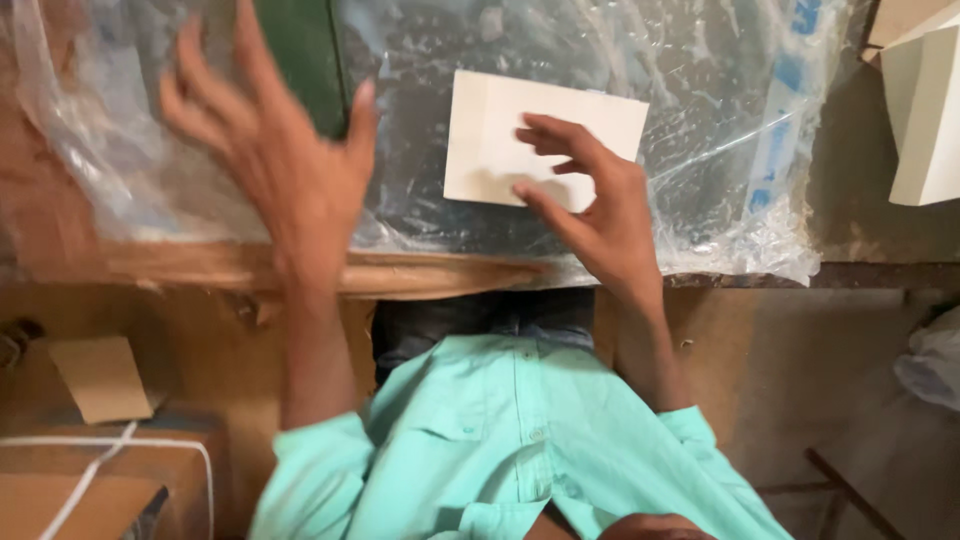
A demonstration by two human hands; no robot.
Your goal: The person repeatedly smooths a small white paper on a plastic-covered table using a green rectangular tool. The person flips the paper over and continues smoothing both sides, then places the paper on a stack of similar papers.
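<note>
Head view: my right hand (600, 215) sits over the white card (500, 140), which lies flat on the clear plastic sheet (700, 120) covering the desk (440, 272). My right fingers (550, 135) are loosely spread and curled; index and thumb tips rest on the card's near edge and lower right part, touching it, not gripping it. The card lies about mid-desk, slightly tilted, its right corner toward the blue-printed strip (790, 110) of the plastic.

My left hand (285, 170) is raised above the left part of the desk, blurred, palm open, fingers (190, 75) spread wide, holding nothing. I cannot tell whether it touches the plastic. Just behind it lies a dark green flat thing (300, 50) under or on the sheet, partly hidden by the hand.

The plastic is crumpled, bunched at the left and right ends. Near desk edge is worn wood. At the right, white blocky pieces (925, 110) stand off the sheet, well apart from my hands. Lower left: a cardboard box (100, 480) with a white strap (100, 450) and a loose brown cardboard scrap (100, 378). My mint-green shirt (510, 440) fills the bottom middle.
</note>
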